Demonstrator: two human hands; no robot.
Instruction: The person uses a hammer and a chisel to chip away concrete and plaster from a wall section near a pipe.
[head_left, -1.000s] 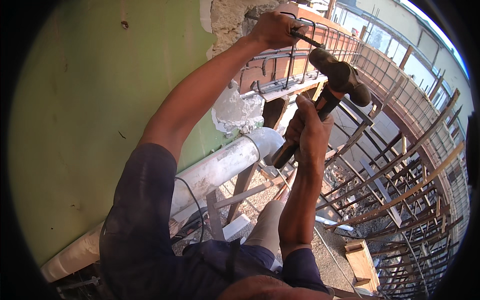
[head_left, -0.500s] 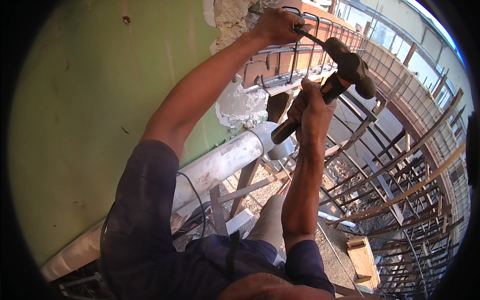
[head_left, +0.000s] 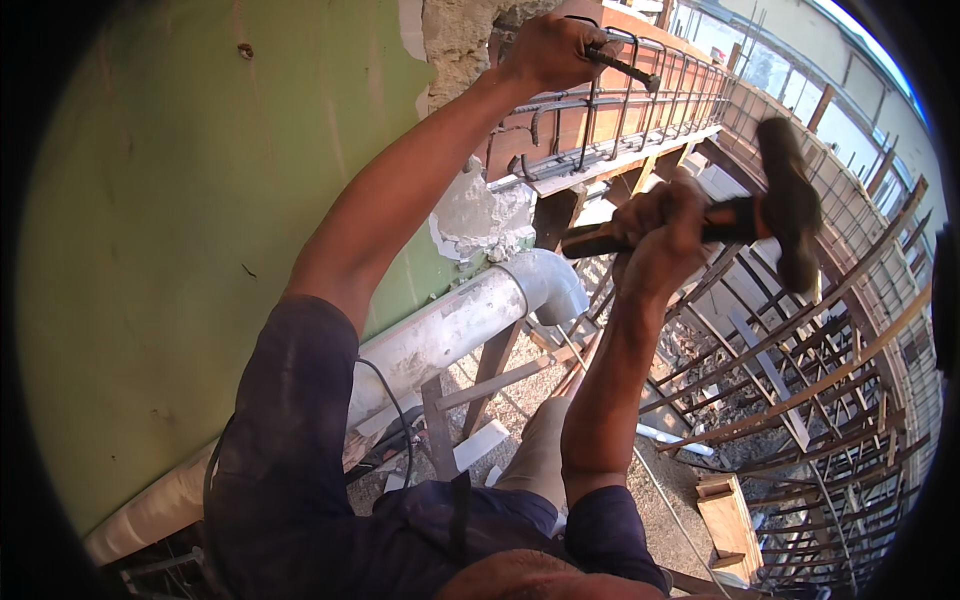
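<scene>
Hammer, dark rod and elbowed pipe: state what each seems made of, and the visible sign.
Hammer head: probably dark, dull steel, from its solid shape; blur hides detail.
Handle: likely matte rubber or plastic, given its black-and-orange surface.
Rod: dull dark metal, likely steel, judging by its slim, straight shape.
Elbowed pipe: likely grey plastic, smooth under whitish smears; painted metal is possible.
</scene>
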